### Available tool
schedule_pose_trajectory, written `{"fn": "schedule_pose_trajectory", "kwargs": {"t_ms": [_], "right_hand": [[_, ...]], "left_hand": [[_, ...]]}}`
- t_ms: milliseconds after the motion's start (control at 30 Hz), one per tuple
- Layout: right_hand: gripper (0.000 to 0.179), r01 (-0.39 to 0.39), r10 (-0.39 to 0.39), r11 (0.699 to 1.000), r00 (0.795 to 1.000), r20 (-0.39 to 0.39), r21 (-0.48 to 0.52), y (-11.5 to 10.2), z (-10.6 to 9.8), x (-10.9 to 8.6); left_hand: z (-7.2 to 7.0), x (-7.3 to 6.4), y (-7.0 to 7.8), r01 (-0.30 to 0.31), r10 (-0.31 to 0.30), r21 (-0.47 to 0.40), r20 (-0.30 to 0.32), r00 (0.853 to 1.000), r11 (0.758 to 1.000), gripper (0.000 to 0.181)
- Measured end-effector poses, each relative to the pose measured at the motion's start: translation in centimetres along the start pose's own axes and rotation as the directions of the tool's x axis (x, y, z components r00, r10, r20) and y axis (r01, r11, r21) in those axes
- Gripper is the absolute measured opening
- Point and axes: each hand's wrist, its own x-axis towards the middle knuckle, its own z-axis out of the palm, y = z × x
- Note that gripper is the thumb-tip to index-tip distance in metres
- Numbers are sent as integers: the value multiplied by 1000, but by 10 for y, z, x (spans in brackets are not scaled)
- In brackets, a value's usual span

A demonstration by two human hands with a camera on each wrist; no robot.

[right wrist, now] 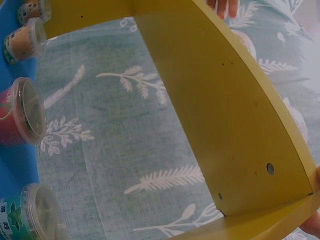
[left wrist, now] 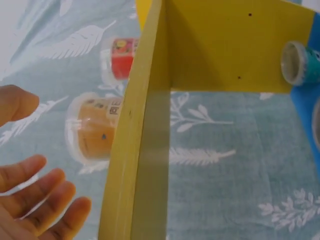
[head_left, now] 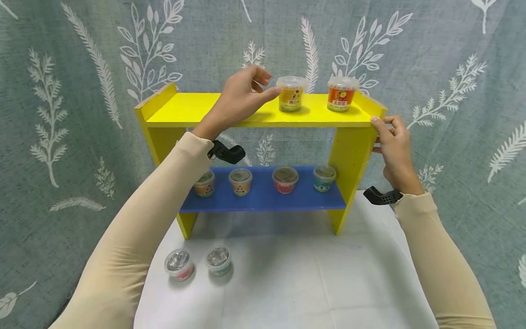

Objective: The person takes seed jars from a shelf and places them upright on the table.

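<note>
On the yellow top board of a two-tier shelf (head_left: 255, 119) stand a lidded tub with an orange-yellow label (head_left: 291, 96) and one with a red label (head_left: 342, 95). My left hand (head_left: 246, 93) is over the top board, just left of the orange-yellow tub. In the left wrist view the left hand (left wrist: 35, 200) has its fingers spread apart, with a gap between them and that tub. My right hand (head_left: 396, 153) grips the shelf's upper right corner, thumb at the front edge and fingers around the outer side.
On the blue lower board (head_left: 263, 201) several small lidded tubs stand in a row, one partly behind the left forearm. Two more tubs, one pink (head_left: 179, 264) and one green (head_left: 218, 260), stand on the white tablecloth (head_left: 287, 283) in front. A leaf-patterned curtain (head_left: 226, 41) hangs behind.
</note>
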Motion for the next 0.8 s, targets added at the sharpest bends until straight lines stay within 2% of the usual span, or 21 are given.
{"fn": "schedule_pose_trajectory", "kwargs": {"t_ms": [133, 300, 500, 633, 800], "right_hand": [[31, 6, -6, 1000, 1000, 1, -3, -2, 2, 3], [31, 8, -8, 1000, 1000, -2, 22, -3, 3, 3], [32, 15, -15, 1000, 1000, -3, 21, -3, 4, 4], [32, 22, -22, 999, 1000, 10, 26, 0, 3, 5], [32, 17, -18, 999, 1000, 17, 51, 1, -3, 4]], "left_hand": [[5, 13, 2, 75, -75, 19, 7, 997, 997, 64], [11, 27, 3, 143, -144, 16, 47, 988, 990, 74], [17, 36, 5, 228, -226, -15, 96, 969, 973, 80], [21, 41, 7, 261, -254, -56, 109, 961, 964, 82], [29, 46, 11, 272, -256, -118, 131, 958, 955, 79]]}}
